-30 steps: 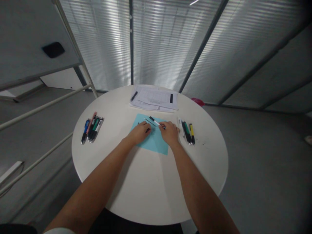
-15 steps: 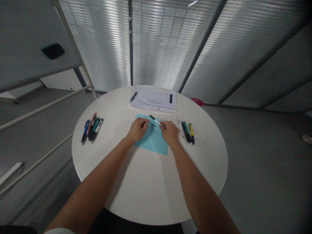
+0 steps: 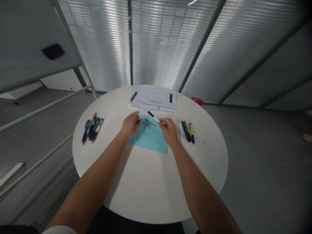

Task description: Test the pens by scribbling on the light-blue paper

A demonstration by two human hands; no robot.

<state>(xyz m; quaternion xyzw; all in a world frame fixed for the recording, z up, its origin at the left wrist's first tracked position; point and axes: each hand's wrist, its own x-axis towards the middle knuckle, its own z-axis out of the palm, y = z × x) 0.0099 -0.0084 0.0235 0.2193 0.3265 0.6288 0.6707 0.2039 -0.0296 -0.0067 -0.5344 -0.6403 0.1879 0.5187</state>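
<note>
Right hand (image 3: 169,130) holds pen (image 3: 153,116); broad tabletop (image 3: 143,185) from sheet (image 3: 152,139) to near edge (image 3: 146,222).

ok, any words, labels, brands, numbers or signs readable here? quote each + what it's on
None can be read.
Stacked papers: printed marks, too small and blurred.
Dark block on the papers: no lettering discernible.
White-and-black pen barrel in the right hand: no legible marking.
Left-side pens and right-side pens: any print is too small to read.
</note>
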